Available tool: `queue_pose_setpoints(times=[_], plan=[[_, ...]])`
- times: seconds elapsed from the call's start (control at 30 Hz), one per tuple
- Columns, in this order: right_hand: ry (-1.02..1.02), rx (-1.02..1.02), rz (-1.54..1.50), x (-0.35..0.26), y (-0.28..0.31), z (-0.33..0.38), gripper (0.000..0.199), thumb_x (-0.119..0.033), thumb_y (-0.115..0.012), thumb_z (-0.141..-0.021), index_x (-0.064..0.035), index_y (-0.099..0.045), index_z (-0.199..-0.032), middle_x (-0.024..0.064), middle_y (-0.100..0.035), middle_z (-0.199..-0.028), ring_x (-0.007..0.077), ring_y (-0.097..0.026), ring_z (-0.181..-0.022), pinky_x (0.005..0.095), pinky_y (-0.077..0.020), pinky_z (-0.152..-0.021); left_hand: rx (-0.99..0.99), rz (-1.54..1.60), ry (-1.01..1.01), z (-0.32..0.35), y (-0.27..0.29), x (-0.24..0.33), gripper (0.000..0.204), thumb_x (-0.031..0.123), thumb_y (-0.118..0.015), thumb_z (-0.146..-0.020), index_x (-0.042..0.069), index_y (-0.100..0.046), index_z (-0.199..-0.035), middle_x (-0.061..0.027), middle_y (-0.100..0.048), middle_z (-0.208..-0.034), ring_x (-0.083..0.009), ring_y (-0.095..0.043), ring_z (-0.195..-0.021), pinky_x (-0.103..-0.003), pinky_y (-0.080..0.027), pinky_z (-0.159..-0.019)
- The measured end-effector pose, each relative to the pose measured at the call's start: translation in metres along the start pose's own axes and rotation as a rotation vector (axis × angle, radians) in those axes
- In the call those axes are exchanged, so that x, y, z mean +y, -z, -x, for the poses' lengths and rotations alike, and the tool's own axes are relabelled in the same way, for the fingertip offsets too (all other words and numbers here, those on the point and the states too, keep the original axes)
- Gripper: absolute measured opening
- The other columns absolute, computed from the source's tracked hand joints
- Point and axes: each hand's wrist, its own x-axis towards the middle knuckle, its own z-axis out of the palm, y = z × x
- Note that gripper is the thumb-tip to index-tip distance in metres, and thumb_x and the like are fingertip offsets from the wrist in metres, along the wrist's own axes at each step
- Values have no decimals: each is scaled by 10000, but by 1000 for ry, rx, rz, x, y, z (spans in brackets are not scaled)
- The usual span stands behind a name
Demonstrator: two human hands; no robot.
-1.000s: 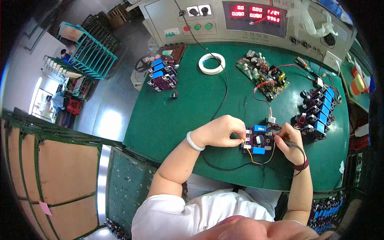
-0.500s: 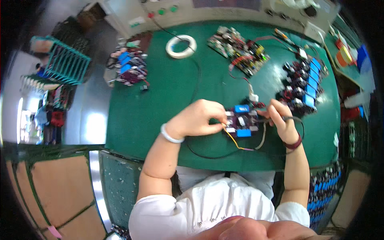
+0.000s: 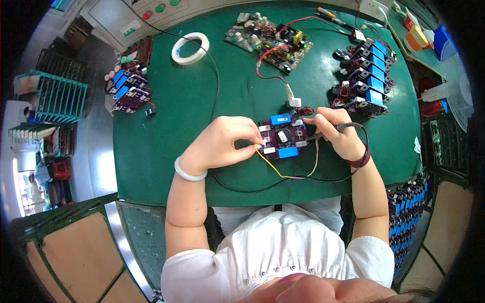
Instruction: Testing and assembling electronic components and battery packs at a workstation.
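Observation:
A small purple circuit board (image 3: 277,144) with blue blocks and white connectors lies on the green table in front of me. My left hand (image 3: 228,144) pinches the end of a thin yellow wire (image 3: 271,165) at the board's left edge. Closed around a dark pen-shaped probe (image 3: 319,135) on a black cable, my right hand (image 3: 339,134) is at the board's right side. The probe's tip is too small to make out. A pale lead (image 3: 317,160) runs from near the probe and joins the yellow wire below the board.
A white plug (image 3: 293,102) on red wires links toward a larger circuit board (image 3: 270,43) at the back. Blue-topped board assemblies (image 3: 371,81) stand at right, others (image 3: 130,91) at left. A white tape roll (image 3: 176,53) lies at back left. The black cable (image 3: 242,191) loops near me.
The whole view has shifted, so the table things appear farther left and mostly higher. Both hands keep their places at the board, still holding the yellow wire and the probe.

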Motion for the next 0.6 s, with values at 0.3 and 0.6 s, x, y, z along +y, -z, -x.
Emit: queue_pose_setpoints(times=[0.3, 0.6], plan=[[-90, 4, -9, 4, 1, 2, 384, -231, -563, -1066, 28, -634, -792, 25, -552, -630, 85, -504, -566, 279, -381, -516, -10, -9, -51, 3, -2, -5, 89, 38, -767, -807, 3, -730, -881, -134, -748, -954, -292, -736, -883, -377, -588, -804], [-88, 34, -76, 6, 4, 4, 388, -267, -577, -1061, 12, -639, -800, 32, -622, -670, 73, -538, -581, 249, -411, -524, -14, -30, -53, 5, -2, -8, 106, 29, -764, -794, 9, -742, -896, -128, -750, -967, -289, -735, -892, -380, -584, -811]])
